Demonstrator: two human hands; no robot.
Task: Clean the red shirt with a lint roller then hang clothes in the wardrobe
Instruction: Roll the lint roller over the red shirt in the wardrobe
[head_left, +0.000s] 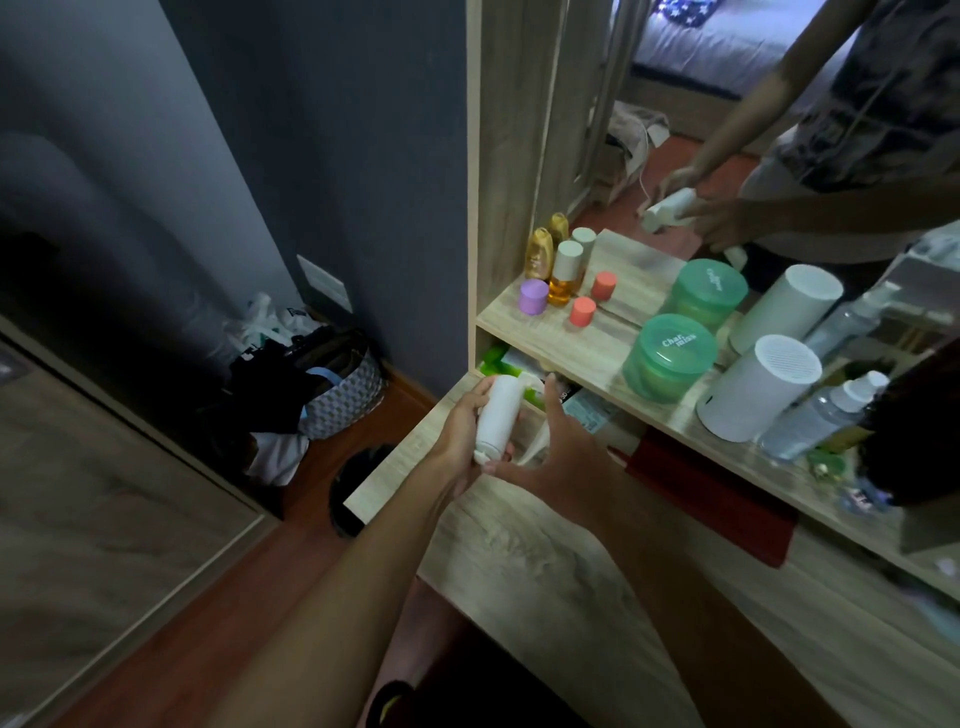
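Head view, scanning from the left: a mirrored door and bare floor, then a patterned basket heaped with dark clothes against the grey wall, well clear of the hands. Moving right, the left hand wraps its curled fingers round the white lint roller, gripping the barrel from the left side. The roller's long axis runs nearly upright with a slight tilt, its lower end toward the person and its top pointing at the shelf. Just right of it the right hand comes in with fingers loosely spread, thumb and fingertips at the roller's lower end where a pale handle or cover sticks out; whether they pinch it I cannot tell through the blur. Both hands hover over the wooden desk, with the shelf edge close above and little headroom there. Further right a red cloth, likely the shirt, lies under the shelf beside the right forearm, nearer that arm. Jars and bottles crowd the shelf, so open room lies back toward the person.
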